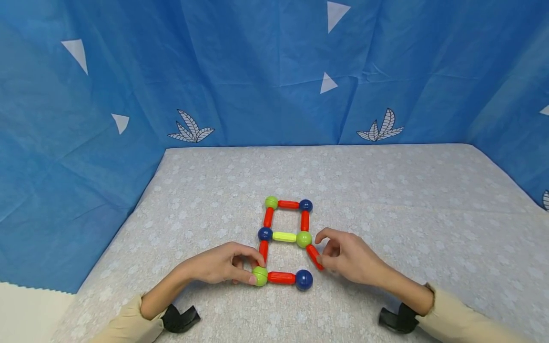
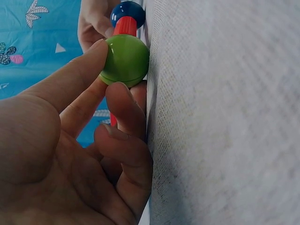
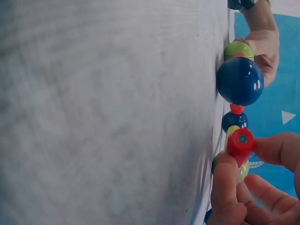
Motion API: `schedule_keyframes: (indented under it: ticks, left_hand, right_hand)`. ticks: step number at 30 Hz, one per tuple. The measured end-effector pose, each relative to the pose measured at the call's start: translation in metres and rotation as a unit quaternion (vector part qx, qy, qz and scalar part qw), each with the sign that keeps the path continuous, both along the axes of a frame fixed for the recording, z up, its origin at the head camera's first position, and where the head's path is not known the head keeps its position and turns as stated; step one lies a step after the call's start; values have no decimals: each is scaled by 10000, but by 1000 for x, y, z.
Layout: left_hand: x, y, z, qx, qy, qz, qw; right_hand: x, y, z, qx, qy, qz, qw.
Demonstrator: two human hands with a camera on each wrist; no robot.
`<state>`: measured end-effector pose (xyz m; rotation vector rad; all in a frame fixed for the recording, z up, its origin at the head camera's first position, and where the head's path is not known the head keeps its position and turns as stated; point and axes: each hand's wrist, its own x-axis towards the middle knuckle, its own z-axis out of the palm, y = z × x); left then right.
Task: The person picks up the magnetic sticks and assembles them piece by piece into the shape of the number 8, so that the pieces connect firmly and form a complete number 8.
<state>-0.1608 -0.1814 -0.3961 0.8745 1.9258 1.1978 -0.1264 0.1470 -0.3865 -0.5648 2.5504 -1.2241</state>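
A flat frame of magnetic rods and balls lies on the cloth. My left hand (image 1: 218, 263) pinches the near-left green ball (image 1: 259, 276) between thumb and fingers; the left wrist view shows this green ball (image 2: 125, 60) closely. From it a red rod (image 1: 281, 277) runs to a dark blue ball (image 1: 303, 280). With thumb and finger, my right hand (image 1: 353, 257) grips another red rod (image 1: 314, 256), slanted outward from the middle-right green ball (image 1: 304, 239). The right wrist view shows that rod's free end with a metal tip (image 3: 242, 138), apart from the blue ball (image 3: 240, 81).
Farther off, red rods join a green ball (image 1: 271, 202) and a blue ball (image 1: 306, 205) into a closed square, with a yellow-green rod (image 1: 284, 237) as its near side. A pale patterned cloth (image 1: 407, 190) covers the table. Blue curtain (image 1: 279, 71) hangs behind and beside it.
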Motion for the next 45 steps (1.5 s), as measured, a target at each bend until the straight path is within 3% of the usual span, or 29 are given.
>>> schedule_keyframes:
  ticks: [11, 20, 45]
  left_hand:
    - [-1, -1, -2, -29, 50, 7, 10000]
    - [-1, -1, -1, -41, 30, -3, 10000]
    - [1, -1, 1, -65, -47, 47, 10000]
  right_hand:
    - [0, -2, -2, -438, -263, 437, 9977]
    - [2, -5, -1, -467, -362, 394, 9975]
    - [2, -15, -1, -38, 97, 467, 9989]
